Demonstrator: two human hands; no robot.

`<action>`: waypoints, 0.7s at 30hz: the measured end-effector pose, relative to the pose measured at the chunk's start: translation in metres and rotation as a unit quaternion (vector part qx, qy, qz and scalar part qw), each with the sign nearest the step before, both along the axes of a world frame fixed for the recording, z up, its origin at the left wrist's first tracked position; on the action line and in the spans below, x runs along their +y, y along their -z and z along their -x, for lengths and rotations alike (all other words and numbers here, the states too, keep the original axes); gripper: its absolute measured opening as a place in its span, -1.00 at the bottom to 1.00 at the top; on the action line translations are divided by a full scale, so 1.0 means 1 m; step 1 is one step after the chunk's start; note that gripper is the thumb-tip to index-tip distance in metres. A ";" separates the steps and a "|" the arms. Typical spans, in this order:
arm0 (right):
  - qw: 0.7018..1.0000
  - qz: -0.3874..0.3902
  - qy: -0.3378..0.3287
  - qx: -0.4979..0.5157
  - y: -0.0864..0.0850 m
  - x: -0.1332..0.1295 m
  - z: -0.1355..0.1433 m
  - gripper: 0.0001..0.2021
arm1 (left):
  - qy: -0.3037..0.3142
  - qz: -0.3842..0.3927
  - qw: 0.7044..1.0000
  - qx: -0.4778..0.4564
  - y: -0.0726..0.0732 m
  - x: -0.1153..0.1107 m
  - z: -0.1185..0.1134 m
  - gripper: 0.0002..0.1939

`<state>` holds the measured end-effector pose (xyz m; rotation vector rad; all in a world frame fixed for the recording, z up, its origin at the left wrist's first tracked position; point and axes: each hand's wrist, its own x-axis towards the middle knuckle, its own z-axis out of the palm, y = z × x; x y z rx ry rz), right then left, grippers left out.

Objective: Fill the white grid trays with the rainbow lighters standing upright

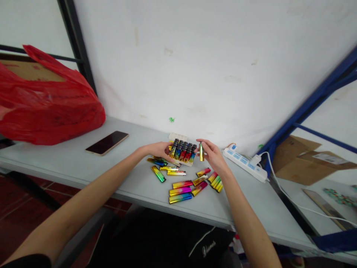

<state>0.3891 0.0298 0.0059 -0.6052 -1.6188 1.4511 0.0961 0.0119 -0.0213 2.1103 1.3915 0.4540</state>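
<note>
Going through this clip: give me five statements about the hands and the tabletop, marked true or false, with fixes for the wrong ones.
1. The right hand holds a single lighter. True.
2. The left hand rests on the phone. False: it is at the left side of the standing lighters; the phone lies apart.
3. Loose lighters lie on the table, nearer the person than the standing ones. True.
4. The power strip lies left of the lighters. False: it lies to their right.
5. The plastic bag at the left is green. False: it is red.
</note>
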 end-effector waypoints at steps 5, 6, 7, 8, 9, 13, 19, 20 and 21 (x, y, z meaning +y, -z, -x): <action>0.998 0.059 0.004 0.005 0.002 -0.002 0.005 -0.56 | 0.004 -0.009 1.000 0.010 0.002 0.002 0.002 -0.10; 0.999 0.055 -0.002 0.003 0.002 -0.003 0.006 -0.56 | 0.006 -0.010 1.000 0.009 0.003 0.003 0.002 -0.10; 0.999 0.049 -0.008 0.002 0.001 -0.004 0.006 -0.57 | 0.007 -0.012 1.000 0.008 0.003 0.003 0.003 -0.10; 0.999 0.045 -0.015 0.000 0.000 -0.005 0.007 -0.57 | 0.006 -0.011 1.000 0.009 0.004 0.004 0.003 -0.09; 0.999 0.042 -0.020 -0.006 -0.001 -0.006 0.007 -0.57 | 0.004 -0.010 1.000 0.010 0.004 0.004 0.003 -0.08; 0.997 -0.001 0.008 -0.073 0.000 -0.008 0.008 -0.57 | 0.003 -0.008 1.000 0.011 0.005 0.004 0.003 -0.07; 0.928 -0.261 0.168 -0.204 0.010 -0.005 0.012 -0.48 | 0.009 -0.010 1.000 0.009 0.005 0.004 0.003 -0.07; 0.915 -0.286 0.180 -0.220 0.012 -0.005 0.013 -0.50 | 0.008 -0.011 1.000 0.009 0.005 0.004 0.003 -0.07; 0.906 -0.301 0.186 -0.231 0.013 -0.004 0.014 -0.53 | 0.009 -0.013 1.000 0.010 0.006 0.004 0.004 -0.08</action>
